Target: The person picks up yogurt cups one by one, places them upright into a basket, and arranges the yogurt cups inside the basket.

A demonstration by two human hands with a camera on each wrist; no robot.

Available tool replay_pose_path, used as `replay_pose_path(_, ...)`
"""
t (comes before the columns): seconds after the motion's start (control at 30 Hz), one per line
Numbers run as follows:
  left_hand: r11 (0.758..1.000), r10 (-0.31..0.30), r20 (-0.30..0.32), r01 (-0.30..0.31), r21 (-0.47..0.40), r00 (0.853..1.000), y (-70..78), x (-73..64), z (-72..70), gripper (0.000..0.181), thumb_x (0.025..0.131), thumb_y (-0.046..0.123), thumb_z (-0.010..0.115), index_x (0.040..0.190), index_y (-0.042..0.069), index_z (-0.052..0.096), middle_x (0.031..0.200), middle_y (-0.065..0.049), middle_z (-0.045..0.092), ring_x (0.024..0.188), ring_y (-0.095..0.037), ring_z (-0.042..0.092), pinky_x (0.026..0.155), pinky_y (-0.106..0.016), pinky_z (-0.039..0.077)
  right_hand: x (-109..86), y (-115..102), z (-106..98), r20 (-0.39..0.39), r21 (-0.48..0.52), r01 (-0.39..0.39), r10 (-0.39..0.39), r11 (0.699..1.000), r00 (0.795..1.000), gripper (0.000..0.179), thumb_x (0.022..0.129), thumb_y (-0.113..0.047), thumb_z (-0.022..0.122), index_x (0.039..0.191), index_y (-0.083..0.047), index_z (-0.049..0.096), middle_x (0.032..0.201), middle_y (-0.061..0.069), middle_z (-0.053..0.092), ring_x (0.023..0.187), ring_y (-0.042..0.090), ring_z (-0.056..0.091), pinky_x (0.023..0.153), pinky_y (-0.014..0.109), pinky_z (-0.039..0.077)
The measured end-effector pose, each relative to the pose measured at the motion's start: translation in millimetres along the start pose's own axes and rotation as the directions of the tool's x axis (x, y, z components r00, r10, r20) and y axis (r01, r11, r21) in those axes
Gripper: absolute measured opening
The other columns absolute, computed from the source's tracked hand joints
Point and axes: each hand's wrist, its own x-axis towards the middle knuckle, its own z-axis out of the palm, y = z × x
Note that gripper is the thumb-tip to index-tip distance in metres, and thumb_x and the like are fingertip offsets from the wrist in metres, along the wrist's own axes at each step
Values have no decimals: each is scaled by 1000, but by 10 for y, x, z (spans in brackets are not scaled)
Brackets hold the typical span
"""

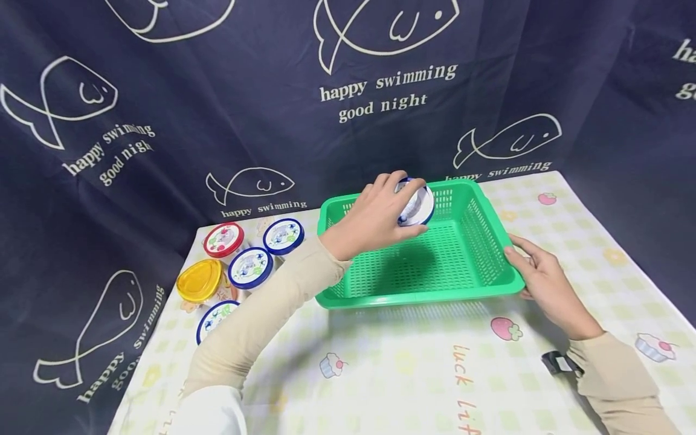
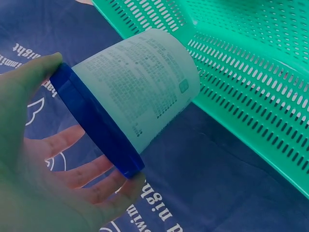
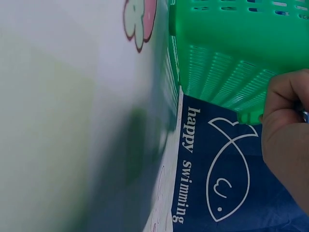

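Main worry for me: the left hand (image 1: 375,211) only has the blue-lidded tub (image 1: 417,208) by its lid, so if that lid isn't snapped on tight, the cup could drop right off. The tub's held up near the back rim of the green basket (image 1: 418,299), tilted with its lid toward the person, so too low an approach might snag its base on the plastic. Pose-wise, that hand reaches over the basket's left side, thumb on one lid edge, fingertips on the other. The right hand (image 1: 544,290) grips the basket's right rim. Can't tell if the basket sits flat on the bench (image 1: 391,374); if not, a knock might tip it.
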Motion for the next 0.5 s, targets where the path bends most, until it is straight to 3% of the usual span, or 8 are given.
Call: replay_pose_path(0.5,1000,5,36,-4,-10,999,4,102,113,76,89,64,60,149,21,41,145,-12,43,124,-29,46,89,-38,45,-11,11,8,11,106,7,-8,994,1000,58,106,-28,48,151,6,31,54,-5,47,33,8,35,37,45,20)
